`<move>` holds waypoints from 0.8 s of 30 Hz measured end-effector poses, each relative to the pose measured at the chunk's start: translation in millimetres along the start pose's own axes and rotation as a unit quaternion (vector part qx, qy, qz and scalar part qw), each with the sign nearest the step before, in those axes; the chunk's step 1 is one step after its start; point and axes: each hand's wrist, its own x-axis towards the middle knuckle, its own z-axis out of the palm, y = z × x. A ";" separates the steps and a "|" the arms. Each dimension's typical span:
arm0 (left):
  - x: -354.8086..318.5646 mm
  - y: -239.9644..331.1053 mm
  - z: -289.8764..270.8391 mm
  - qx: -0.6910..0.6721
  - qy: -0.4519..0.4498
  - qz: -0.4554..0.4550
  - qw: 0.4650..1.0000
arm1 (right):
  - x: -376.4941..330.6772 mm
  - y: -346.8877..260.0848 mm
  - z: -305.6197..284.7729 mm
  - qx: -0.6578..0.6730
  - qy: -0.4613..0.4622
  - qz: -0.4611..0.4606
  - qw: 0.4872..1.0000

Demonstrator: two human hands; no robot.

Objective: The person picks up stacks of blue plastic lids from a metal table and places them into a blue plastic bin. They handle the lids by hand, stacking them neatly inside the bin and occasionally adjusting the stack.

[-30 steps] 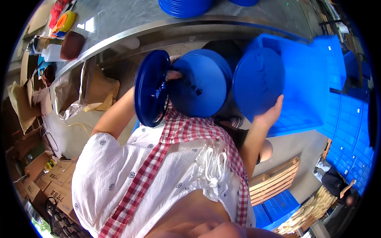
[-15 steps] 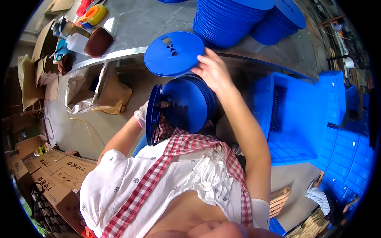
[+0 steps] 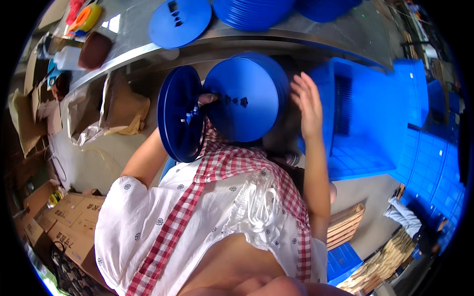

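My left hand [image 3: 207, 99] is mostly hidden behind blue plastic discs; its thumb shows at the inner edge of a stack, closed on it. The held stack of round blue discs [image 3: 247, 121] faces me over my lap, with small dark cutouts near its middle. Left of it, a separate blue disc [image 3: 170, 135] stands tilted with its inner side showing a hub. To the right of the stack, my right hand [image 3: 308, 101] is open, fingers stretched, holding nothing. On the table's front edge lies a single blue disc [image 3: 180, 29] with dark cutouts.
Tall stacks of blue discs [image 3: 252, 15] stand on the grey metal table [image 3: 133, 37]. A white bottle [image 3: 67, 58] and a brown block [image 3: 95, 51] sit at its left. A large blue crate [image 3: 370, 108] is at my right, a paper sack [image 3: 123, 106] at left, cardboard boxes [image 3: 74, 222] lower left.
The single disc left my right hand and now lies on the table's edge. My right hand has drawn back to the right of the stack. The view has shifted too.
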 end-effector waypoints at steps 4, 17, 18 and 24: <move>13.0 6.2 17.5 -0.013 -0.068 0.033 0.997 | -49.4 -7.0 4.5 0.035 0.078 -0.062 0.994; 43.2 5.2 90.2 -0.005 -0.218 0.063 0.974 | -122.3 -20.1 -4.6 0.001 0.368 -0.245 0.897; 45.0 5.8 93.1 -0.003 -0.223 0.064 0.973 | -123.0 -15.4 -7.4 0.050 0.367 -0.242 0.897; 54.7 2.9 110.4 0.005 -0.237 0.058 0.970 | -122.8 -3.2 -15.6 0.164 0.383 -0.206 0.885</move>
